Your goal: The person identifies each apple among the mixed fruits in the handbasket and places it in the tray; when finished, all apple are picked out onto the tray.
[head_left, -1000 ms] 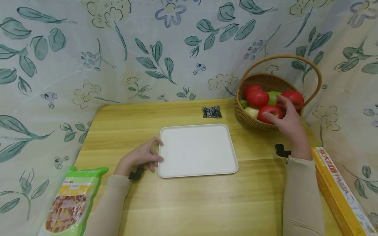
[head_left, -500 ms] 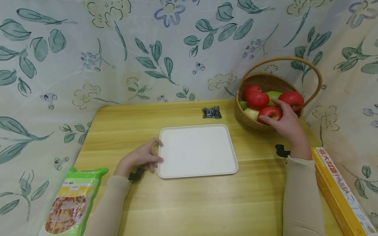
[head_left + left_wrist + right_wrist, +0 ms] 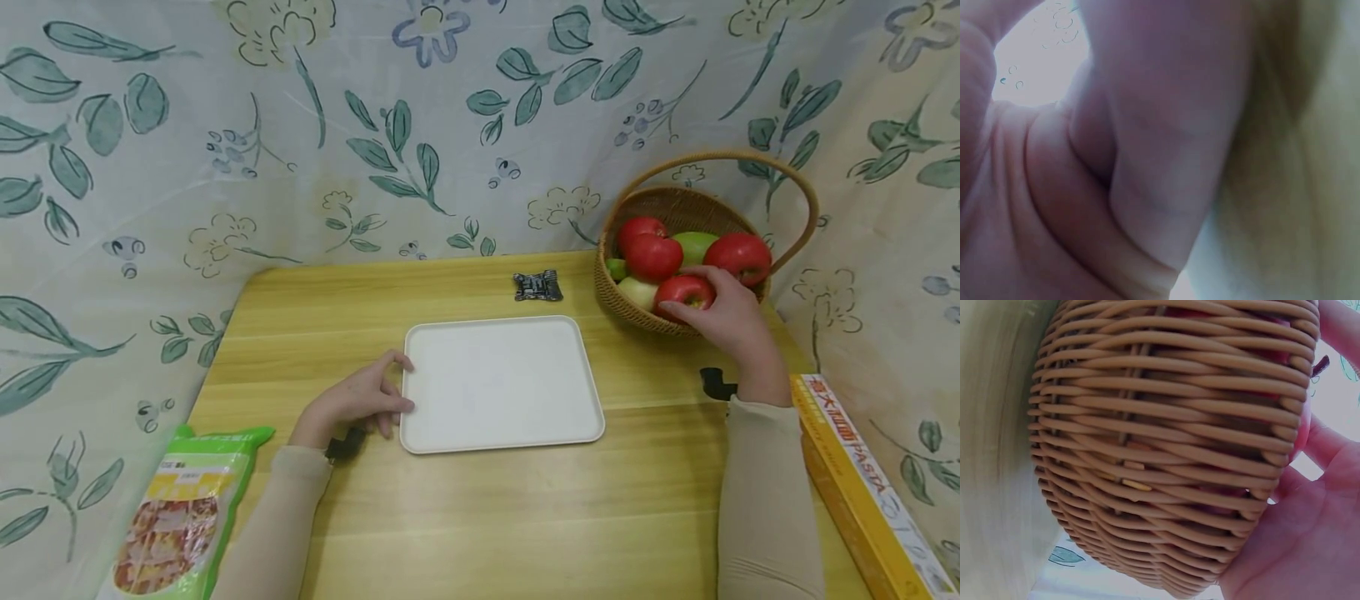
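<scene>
Side by side, a person's two hands work at a wooden table [image 3: 525, 517]. The right hand [image 3: 731, 321] curls its grip around a red apple [image 3: 685, 292], thumb and fingers spread to the fruit's width; the apple sits at the front inside a wicker basket [image 3: 1166, 425], near other red fruit [image 3: 654, 256]. The left hand [image 3: 356, 393] touches the left rim of a white tray [image 3: 506, 383], thumb and forefinger bent and apart; whether that grip pinches the rim cannot be told. A black wrapped packet [image 3: 537, 285] lies behind the tray.
</scene>
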Motion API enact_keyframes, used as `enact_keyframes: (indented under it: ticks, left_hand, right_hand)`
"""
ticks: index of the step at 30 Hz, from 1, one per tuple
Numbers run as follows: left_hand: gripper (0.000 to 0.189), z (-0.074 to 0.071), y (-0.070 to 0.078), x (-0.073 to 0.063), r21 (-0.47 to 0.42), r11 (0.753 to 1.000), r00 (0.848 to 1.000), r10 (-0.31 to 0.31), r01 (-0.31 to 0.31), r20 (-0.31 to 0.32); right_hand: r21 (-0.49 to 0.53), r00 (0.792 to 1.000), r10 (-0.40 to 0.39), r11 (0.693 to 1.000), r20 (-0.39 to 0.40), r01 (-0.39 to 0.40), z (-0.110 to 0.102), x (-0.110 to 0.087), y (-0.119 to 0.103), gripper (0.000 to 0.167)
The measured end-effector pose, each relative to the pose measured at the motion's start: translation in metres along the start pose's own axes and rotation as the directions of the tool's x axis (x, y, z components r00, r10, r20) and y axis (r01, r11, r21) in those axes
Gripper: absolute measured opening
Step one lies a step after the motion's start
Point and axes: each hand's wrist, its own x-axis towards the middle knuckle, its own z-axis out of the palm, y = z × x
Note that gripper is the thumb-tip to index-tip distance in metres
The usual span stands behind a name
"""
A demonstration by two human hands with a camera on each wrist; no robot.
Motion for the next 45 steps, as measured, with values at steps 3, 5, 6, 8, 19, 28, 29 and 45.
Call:
enact_keyframes:
  ticks: [3,5,6,8,19,28,29,45]
  left_hand:
    - [0.067,0.000,0.000,0.001,-0.004,1.000,1.000,0.003,-0.003,0.002]
    - [0.067,0.000,-0.001,0.001,-0.007,1.000,1.000,0.003,-0.003,0.003]
    - [0.067,0.000,-0.001,0.001,-0.007,1.000,1.000,0.004,-0.004,0.004]
    - [0.068,0.000,-0.002,0.002,-0.007,1.000,1.000,0.005,-0.005,0.005]
    - [0.068,-0.001,0.001,0.002,-0.011,1.000,1.000,-0.007,0.007,-0.001]
    - [0.069,-0.004,0.003,0.001,-0.014,1.000,1.000,-0.012,0.012,0.007]
    - [0.070,-0.004,0.003,0.001,-0.014,1.000,1.000,-0.012,0.012,0.005]
    - [0.068,0.003,-0.002,0.000,-0.078,0.993,0.996,0.081,-0.085,-0.048]
  right_hand:
    - [-0.001,1.000,-0.006,1.000,-0.001,0.006,0.000,0.001,0.001,0.081]
    - [-0.002,1.000,-0.007,1.000,-0.002,0.007,0.000,0.002,0.002,0.081]
    - [-0.002,1.000,-0.005,1.000,-0.003,0.005,0.000,0.002,0.003,0.080]
    - [-0.004,1.000,-0.004,1.000,-0.011,0.004,0.000,0.003,0.004,0.080]
    - [0.121,0.969,0.006,0.992,-0.248,0.025,0.001,0.004,0.000,0.070]
    - [0.201,0.944,0.037,0.979,-0.328,0.032,0.003,0.000,-0.021,0.070]
    - [0.224,0.945,0.051,0.974,-0.323,0.024,0.004,-0.001,-0.026,0.072]
    - [0.358,0.968,-0.245,0.900,-0.061,0.250,0.081,-0.007,-0.134,0.065]
